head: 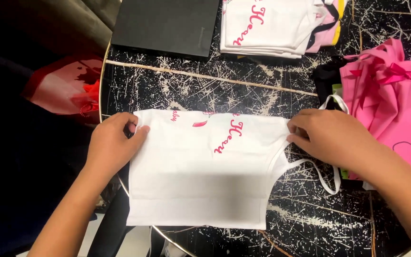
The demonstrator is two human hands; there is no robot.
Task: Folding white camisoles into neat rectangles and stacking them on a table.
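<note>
On table [177, 90] | white top [200, 176] flat | left hand [112, 143], right hand [329, 135] fingers pinching its opposite edges

Open band: bare counter [243, 90] between the white top [200, 176] and the far stack.
Far edge: black box [167, 24], folded white stack [267, 26].
Right: pink clothes [396, 104] crowd close.
Left: counter rim, then what seems a drop-off.
Near right: bare counter.
</note>
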